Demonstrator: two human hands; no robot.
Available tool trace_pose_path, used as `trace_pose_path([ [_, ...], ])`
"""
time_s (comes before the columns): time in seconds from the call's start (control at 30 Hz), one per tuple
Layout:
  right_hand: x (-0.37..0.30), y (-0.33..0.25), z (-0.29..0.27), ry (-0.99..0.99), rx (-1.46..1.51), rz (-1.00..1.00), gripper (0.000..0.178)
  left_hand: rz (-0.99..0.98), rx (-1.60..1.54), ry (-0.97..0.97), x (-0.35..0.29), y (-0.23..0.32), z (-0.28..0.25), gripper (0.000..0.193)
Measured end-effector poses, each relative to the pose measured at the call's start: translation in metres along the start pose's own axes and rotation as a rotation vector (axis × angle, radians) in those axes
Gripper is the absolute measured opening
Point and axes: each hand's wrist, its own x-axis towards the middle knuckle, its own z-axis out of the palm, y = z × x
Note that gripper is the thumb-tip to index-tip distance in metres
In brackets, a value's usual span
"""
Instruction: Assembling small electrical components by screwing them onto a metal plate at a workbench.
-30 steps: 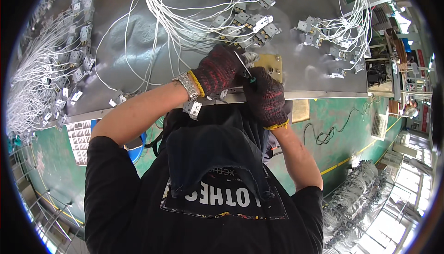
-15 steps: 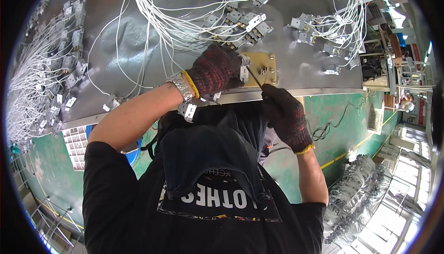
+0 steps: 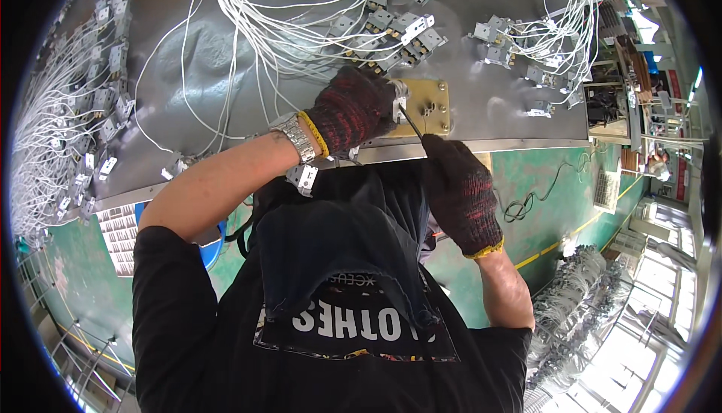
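My left hand (image 3: 352, 111), in a dark red-flecked knit glove, is closed on a small silver-and-white lamp-holder-like fitting (image 3: 399, 114) at the left side of a yellowish plate (image 3: 416, 124). The plate carries bolts and a small raised block. My right hand (image 3: 457, 180), gloved the same way, is closed around a screwdriver-like tool; its thin dark shaft (image 3: 411, 123) slants up-left with the tip at the fitting. The glove hides its handle. Just beyond my left hand lies a pile of wired metal fittings (image 3: 410, 33). Another fitting (image 3: 302, 178) hangs below my left wrist.
A grey metal table (image 3: 481, 124) ends just in front of my body. White wires (image 3: 244, 18) run across it, with a large wired bundle (image 3: 68, 112) at left and another (image 3: 545, 60) at right. A cable (image 3: 526, 206) lies on the green floor.
The view has shifted slightly. My right hand has moved a little up and left with the tool, whose tip stays at the fitting. My left hand keeps its hold.
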Motion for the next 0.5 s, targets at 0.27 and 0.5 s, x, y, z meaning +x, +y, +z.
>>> trace_pose_path([
  [0.27, 0.003, 0.014, -0.007, -0.042, 0.134, -0.008, 0.028, 0.103, -0.011, 0.156, -0.004, -0.006, 0.014, 0.039],
  [0.5, -0.004, 0.024, 0.003, 0.019, 0.125, -0.029, 0.028, 0.054, 0.039, -0.009, -0.004, -0.003, 0.01, 0.057],
])
